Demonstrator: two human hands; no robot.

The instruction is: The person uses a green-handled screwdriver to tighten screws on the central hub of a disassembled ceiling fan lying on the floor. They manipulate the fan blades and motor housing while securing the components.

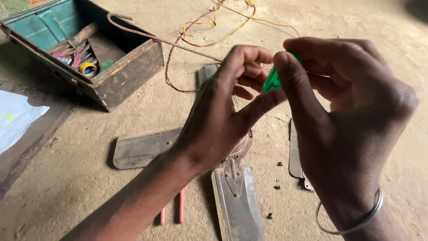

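Fingers of two hands (223,116) (352,120) pinch one green piece (270,81) above three fan blades (142,149)

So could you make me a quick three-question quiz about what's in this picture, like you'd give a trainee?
1. True or false: both hands grip the small green object.
2. Which wrist wears the metal bangle? A) left B) right C) neither
3. What lies on the dirt floor right under the left hand?

Key
1. True: fingers of the left hand and the right hand meet around it.
2. B.
3. A fan hub with metal fan blades; pink-handled pliers lie beside it, loose screws nearby, and a rusty open toolbox sits further off.
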